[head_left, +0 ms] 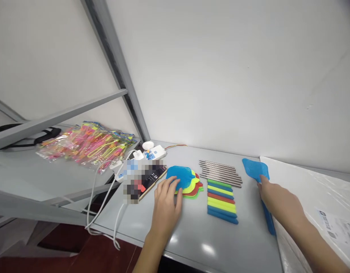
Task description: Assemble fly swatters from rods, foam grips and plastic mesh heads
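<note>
My right hand (277, 199) is closed round the neck of a blue fly swatter (255, 169), whose handle points toward me at the table's right side. With fingers stretched, my left hand (167, 195) rests on a stack of loose swatter heads (182, 175). The topmost head is blue; yellow, red and green ones stick out beneath it. Between my hands lies a row of coloured plastic handle tubes (221, 201) in green, blue, yellow and red. Just behind them, several thin metal rods (220, 172) lie side by side.
A phone (152, 178) lies left of the stack, near a white power strip (156, 152) with white cables (92, 210). Bagged colourful items (89, 146) fill part of the left shelf behind a grey metal frame (118, 60). White plastic packaging (311, 185) covers the right end.
</note>
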A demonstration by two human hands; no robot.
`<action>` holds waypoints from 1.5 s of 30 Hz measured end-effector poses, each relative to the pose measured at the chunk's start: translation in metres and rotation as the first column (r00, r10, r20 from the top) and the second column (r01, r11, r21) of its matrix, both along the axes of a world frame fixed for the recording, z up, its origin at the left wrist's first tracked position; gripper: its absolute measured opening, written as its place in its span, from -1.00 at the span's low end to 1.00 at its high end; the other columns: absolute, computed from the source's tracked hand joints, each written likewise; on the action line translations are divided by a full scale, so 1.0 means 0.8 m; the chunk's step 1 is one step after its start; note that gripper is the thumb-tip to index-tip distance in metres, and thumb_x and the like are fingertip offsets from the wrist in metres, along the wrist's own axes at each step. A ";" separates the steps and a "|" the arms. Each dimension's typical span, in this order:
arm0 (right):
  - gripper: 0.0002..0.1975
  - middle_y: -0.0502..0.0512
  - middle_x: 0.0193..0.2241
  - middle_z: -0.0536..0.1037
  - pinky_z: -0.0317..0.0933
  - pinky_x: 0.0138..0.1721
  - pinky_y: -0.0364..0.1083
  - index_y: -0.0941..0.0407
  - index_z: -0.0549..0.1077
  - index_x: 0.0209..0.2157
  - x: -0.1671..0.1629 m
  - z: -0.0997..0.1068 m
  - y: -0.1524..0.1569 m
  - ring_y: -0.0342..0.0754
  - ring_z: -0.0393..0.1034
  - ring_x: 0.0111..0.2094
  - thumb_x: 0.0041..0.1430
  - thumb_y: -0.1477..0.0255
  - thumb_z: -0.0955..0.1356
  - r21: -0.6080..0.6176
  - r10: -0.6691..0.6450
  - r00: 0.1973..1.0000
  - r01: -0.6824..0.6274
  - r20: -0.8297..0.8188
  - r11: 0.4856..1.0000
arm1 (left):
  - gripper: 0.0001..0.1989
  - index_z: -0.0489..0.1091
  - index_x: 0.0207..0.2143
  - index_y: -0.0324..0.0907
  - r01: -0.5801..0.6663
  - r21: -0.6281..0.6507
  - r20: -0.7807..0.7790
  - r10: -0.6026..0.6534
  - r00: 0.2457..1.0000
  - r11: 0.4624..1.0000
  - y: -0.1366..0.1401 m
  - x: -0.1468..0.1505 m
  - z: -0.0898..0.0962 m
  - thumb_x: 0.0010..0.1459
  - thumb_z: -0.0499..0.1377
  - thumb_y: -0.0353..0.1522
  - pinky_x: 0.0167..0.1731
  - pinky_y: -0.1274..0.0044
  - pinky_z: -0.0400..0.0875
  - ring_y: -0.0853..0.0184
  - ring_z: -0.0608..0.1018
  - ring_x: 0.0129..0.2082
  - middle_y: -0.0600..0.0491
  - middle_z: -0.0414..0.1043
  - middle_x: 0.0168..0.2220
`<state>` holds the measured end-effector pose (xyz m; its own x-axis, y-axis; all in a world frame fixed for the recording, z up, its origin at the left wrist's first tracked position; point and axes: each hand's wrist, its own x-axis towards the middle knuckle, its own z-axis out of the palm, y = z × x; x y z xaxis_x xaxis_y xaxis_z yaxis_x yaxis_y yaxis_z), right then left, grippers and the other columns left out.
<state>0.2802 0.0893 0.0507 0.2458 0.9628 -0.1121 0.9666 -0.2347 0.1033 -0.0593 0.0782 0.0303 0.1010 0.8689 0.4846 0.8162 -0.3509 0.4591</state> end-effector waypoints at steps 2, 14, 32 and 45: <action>-0.58 0.31 -0.37 0.55 0.19 -0.45 0.00 0.19 0.34 0.06 -0.026 0.020 0.026 0.18 0.48 -0.40 0.35 0.34 0.06 0.041 0.085 0.996 -0.085 0.010 0.996 | -0.69 0.30 0.06 -0.16 -0.007 0.003 -0.032 0.007 0.999 1.000 0.004 -0.007 -0.003 0.28 0.04 -0.40 0.11 0.21 0.21 0.12 0.34 0.12 -0.10 0.35 0.10; -0.73 0.12 -0.28 0.61 0.16 -0.42 -0.11 0.00 0.56 -0.21 -0.100 0.016 0.188 0.03 0.47 -0.30 0.23 0.25 0.26 -0.014 0.519 0.828 -0.534 -0.211 0.846 | -0.63 0.24 0.11 -0.17 -0.003 -0.050 -0.062 0.000 0.998 0.999 -0.003 -0.008 -0.021 0.27 -0.03 -0.49 0.24 0.14 -0.02 0.17 0.31 0.21 -0.09 0.34 0.16; -0.88 0.15 -0.39 0.52 0.15 -0.45 -0.06 0.10 0.27 -0.20 -0.073 0.084 0.129 0.03 0.40 -0.46 0.26 0.38 0.19 0.327 0.522 0.845 -0.462 -0.121 0.824 | -0.75 0.37 -0.10 -0.15 0.149 0.134 0.092 -0.162 0.982 0.980 -0.021 0.003 -0.006 0.22 0.04 -0.54 -0.04 0.30 0.29 0.18 0.40 -0.05 -0.05 0.43 -0.05; -0.94 0.00 -0.40 0.48 0.27 -0.29 -0.05 0.04 0.27 -0.24 -0.106 0.049 -0.081 -0.07 0.41 -0.37 0.32 0.39 0.20 0.623 0.516 0.434 0.149 -0.739 0.768 | -0.86 0.43 -0.20 -0.07 0.312 -0.119 -0.108 -0.325 0.940 0.943 -0.066 0.061 -0.014 0.20 0.13 -0.41 -0.20 0.35 0.35 0.18 0.33 -0.14 -0.03 0.24 -0.09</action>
<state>0.1952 0.0249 0.0897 0.1507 0.9084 0.3899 0.4762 0.2790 -0.8339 -0.0107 0.0250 0.0189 0.4342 0.8242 0.3635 0.7221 -0.5597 0.4066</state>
